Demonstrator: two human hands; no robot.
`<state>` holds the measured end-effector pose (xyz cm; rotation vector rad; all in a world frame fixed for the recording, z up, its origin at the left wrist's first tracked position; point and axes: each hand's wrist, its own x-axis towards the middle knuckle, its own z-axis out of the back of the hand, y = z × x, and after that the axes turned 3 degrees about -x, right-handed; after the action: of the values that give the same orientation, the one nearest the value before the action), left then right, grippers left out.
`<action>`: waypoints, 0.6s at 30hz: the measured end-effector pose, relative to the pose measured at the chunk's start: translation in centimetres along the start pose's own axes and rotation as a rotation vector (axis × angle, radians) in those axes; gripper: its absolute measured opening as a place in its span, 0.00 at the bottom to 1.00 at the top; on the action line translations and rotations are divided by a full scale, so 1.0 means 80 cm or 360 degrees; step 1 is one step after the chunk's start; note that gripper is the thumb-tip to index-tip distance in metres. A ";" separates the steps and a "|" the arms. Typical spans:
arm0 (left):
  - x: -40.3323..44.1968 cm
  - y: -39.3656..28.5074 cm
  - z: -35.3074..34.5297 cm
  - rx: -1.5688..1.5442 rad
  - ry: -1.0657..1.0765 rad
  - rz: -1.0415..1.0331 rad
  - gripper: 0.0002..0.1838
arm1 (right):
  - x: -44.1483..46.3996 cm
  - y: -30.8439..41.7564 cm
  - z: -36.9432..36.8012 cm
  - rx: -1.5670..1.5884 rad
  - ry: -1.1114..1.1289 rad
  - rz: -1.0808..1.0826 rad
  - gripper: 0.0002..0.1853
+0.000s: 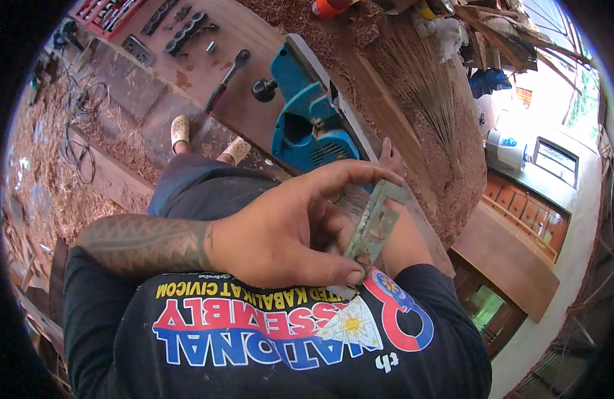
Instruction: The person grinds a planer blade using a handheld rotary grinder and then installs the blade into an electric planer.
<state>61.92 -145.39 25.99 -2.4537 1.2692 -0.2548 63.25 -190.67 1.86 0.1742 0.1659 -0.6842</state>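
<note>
My left hand (274, 233) reaches in from the left and pinches a worn, grey-green slotted metal plate (373, 223) between thumb and fingers, in front of my chest. My right hand (390, 159) is mostly hidden behind the left hand and the plate. Only its forearm and a fingertip beside the planer show, so its grip is unclear. Just beyond both hands, a teal electric hand planer (300, 123) lies on the wooden work surface. Left of the planer rests a ratchet wrench (228, 81) with a red and black handle.
A socket (210, 47), dark metal parts (186, 33) and a red socket case (109, 14) lie on the board at upper left. Wood shavings and a bundle of thin sticks (423, 86) are at upper right. A cable (81, 133) loops across the littered floor.
</note>
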 end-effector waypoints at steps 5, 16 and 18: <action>-0.003 -0.003 -0.003 0.0028 0.0009 -0.0007 0.52 | -0.012 0.015 0.013 0.0041 -0.0006 0.0013 0.41; -0.006 0.005 0.000 0.0110 0.0034 -0.0043 0.52 | -0.005 0.008 0.012 -0.0042 0.0090 -0.0052 0.42; -0.006 0.002 0.000 0.0151 0.0036 -0.0029 0.53 | 0.001 0.000 0.005 -0.0039 0.0102 -0.0050 0.43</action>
<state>61.53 -145.12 25.94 -2.3894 1.2157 -0.3407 63.36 -190.84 2.22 0.1700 0.2386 -0.7079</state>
